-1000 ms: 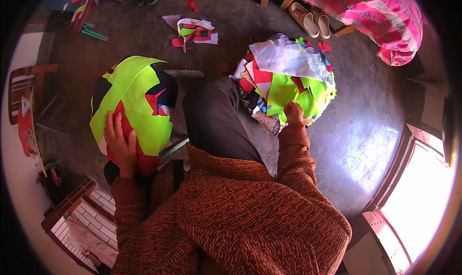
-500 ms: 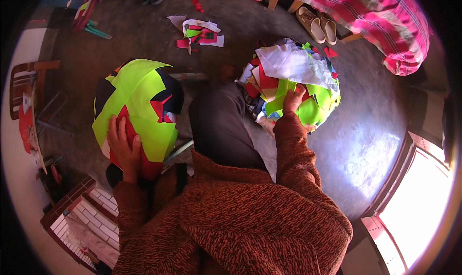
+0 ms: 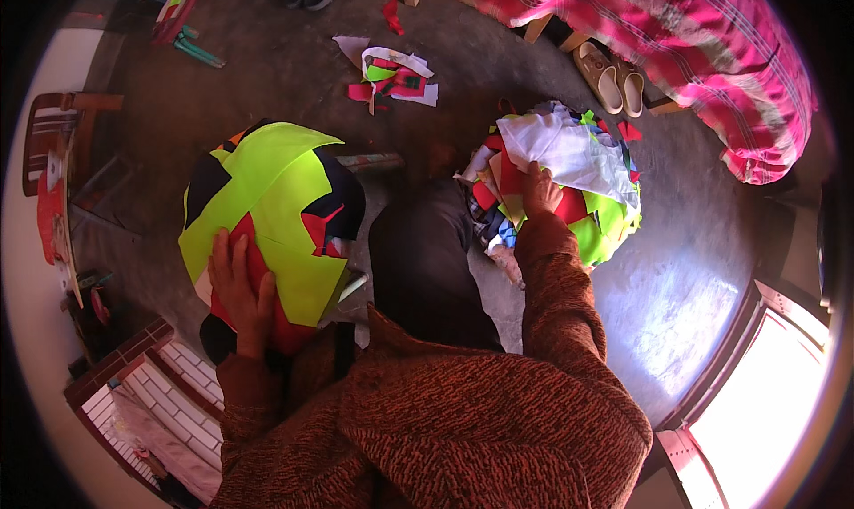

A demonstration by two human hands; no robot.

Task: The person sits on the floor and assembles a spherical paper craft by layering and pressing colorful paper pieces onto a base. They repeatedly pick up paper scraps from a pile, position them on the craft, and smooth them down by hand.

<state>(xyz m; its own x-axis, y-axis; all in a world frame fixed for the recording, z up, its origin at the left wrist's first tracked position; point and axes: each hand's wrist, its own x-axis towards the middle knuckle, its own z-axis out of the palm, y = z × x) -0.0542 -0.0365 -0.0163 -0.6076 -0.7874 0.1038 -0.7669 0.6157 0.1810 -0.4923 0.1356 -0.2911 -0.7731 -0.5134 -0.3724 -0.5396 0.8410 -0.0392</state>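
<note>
My left hand (image 3: pixel 242 291) lies with its fingers stretched out on a red cloth piece (image 3: pixel 252 264). That piece rests beside and partly under neon yellow-green cloth pieces (image 3: pixel 285 206), over a dark rounded bundle on my left side. My right hand (image 3: pixel 541 193) reaches into a heap of mixed fabric scraps (image 3: pixel 600 229) on the floor, right of my knee. Its fingers are bunched at the lower edge of a white cloth (image 3: pixel 569 149) on top. What they pinch, if anything, is hidden. Red, neon and blue scraps surround that hand.
A small group of loose scraps (image 3: pixel 396 77) lies on the floor ahead. Clogs (image 3: pixel 609 82) stand beside a bed with a pink checked cover (image 3: pixel 658 46). A chair (image 3: pixel 67 144) is at the left, and a bright doorway (image 3: pixel 756 411) at the right.
My right hand has moved from a neon strip to the white cloth's edge, and red and cream scraps show beside it. The left hand stays on the red cloth. The view has shifted slightly.
</note>
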